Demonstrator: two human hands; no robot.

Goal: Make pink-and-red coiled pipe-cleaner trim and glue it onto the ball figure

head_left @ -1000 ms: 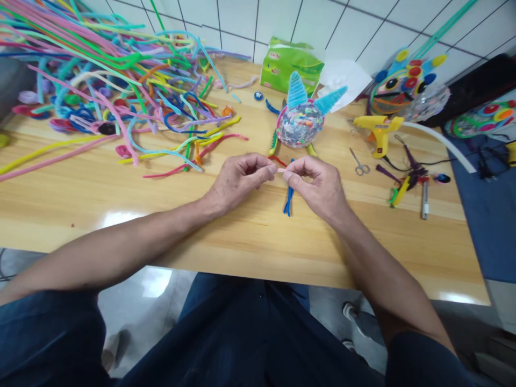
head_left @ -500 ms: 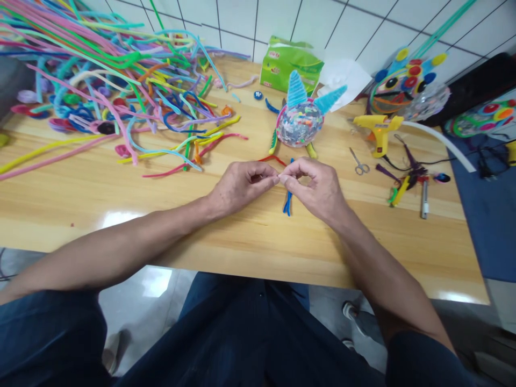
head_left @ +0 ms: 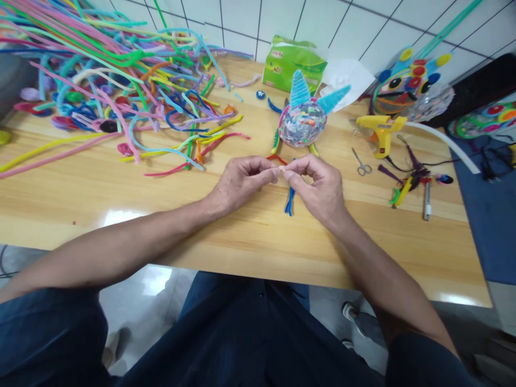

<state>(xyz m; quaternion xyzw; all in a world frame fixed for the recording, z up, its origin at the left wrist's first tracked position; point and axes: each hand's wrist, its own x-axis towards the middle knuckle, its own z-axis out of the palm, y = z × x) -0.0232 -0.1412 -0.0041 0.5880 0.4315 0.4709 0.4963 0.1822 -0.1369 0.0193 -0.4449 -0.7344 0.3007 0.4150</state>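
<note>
Nearest the camera is the wearer's dark clothing [head_left: 250, 333], and beyond it runs the bare near edge of the wooden worktop [head_left: 242, 247]; on the floor past that edge, to the right, shows another person's shoe [head_left: 349, 312]. Over the middle of the worktop the left hand [head_left: 250, 183] and the right hand [head_left: 318, 188] meet almost tip to tip. The fingers of each are pinched closed on a small pale piece [head_left: 281, 170], which lies between them and is mostly covered, so its full shape cannot be told. Just beside the right hand, partly under it, lie blue fuzzy stems [head_left: 289, 203], and a red stem [head_left: 278, 158] shows just beyond the fingertips. Farther right are small scissors [head_left: 363, 167], a silver-and-white cutter [head_left: 427, 203] and a yellow glue gun [head_left: 381, 131]. Straight ahead past the hands sits a clear ball [head_left: 302, 126] filled with coloured bits, with two light-blue ears on top. To the left spreads a big tangled heap of coloured stems [head_left: 133, 86]. At the back, a green tissue packet [head_left: 292, 64] stands behind the ball, near the white tiled wall [head_left: 278, 21], with a decorated face figure [head_left: 403, 91] to its right.
</note>
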